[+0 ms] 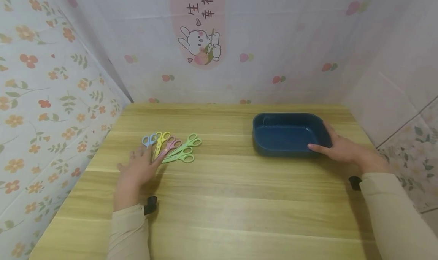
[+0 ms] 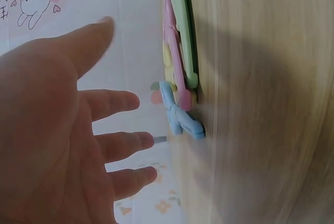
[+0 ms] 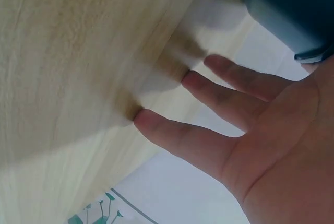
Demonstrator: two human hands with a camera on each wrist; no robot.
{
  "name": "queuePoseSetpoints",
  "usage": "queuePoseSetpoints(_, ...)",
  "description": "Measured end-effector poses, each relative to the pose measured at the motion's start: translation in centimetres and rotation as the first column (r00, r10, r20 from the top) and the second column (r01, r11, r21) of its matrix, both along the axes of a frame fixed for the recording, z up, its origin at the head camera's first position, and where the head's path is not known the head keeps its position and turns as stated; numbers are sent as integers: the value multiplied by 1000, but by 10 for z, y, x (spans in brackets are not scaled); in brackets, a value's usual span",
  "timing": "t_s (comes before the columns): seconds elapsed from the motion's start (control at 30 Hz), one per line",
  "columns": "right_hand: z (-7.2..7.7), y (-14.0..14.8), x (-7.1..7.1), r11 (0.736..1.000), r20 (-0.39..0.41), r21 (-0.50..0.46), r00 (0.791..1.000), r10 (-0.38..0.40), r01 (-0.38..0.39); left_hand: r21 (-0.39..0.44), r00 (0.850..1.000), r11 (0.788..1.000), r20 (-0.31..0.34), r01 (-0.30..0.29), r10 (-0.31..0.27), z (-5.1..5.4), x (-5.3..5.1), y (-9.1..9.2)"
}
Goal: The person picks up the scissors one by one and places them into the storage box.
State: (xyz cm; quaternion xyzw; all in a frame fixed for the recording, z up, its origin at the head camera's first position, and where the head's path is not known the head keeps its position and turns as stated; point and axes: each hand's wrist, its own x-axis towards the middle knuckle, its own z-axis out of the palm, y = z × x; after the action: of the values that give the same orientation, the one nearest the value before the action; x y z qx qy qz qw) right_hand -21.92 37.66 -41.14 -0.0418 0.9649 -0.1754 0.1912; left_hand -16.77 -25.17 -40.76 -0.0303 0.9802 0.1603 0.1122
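Several small scissors with blue [image 1: 149,140], yellow [image 1: 159,146], pink [image 1: 170,146] and green handles [image 1: 187,158] lie bunched at the left of the table. My left hand [image 1: 137,170] hovers at their near side, fingers spread and palm bare. In the left wrist view the blue scissors [image 2: 180,114] sit apart from the fingertips. A dark blue rectangular container [image 1: 287,136] stands at the right. My right hand [image 1: 343,148] holds its right end, thumb over the front rim. Three of its fingers [image 3: 219,96] extend beneath the container's side in the right wrist view; the index finger is mostly hidden.
The wood-grain table [image 1: 232,199] meets a white curtain [image 1: 273,32] with fruit prints at the back. A floral cloth [image 1: 44,100] hangs along the left side, and a pale panel [image 1: 393,81] along the right.
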Motion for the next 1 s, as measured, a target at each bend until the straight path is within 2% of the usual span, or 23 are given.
queuePoseSetpoints(0.3, 5, 0, -1, 1000, 17, -6, 1000, 16, -16, -24, 999, 1000, 38, 0, 1, 2, -3, -8)
queuePoseSetpoints(0.5, 6, 0, -1, 1000, 24, 6, 999, 23, -23, -31, 998, 1000, 67, -1, 3, 10, -7, -13)
queuePoseSetpoints(0.77, 2, 2, -2, 1000, 18, -6, 1000, 22, -22, -56, 998, 997, 36, -53, 55, 10, -21, -20)
queuePoseSetpoints(1.0, 3, 1, -2, 1000, 26, -14, 999, 19, -19, -49, 991, 992, 58, -119, 121, 4, -31, -22)
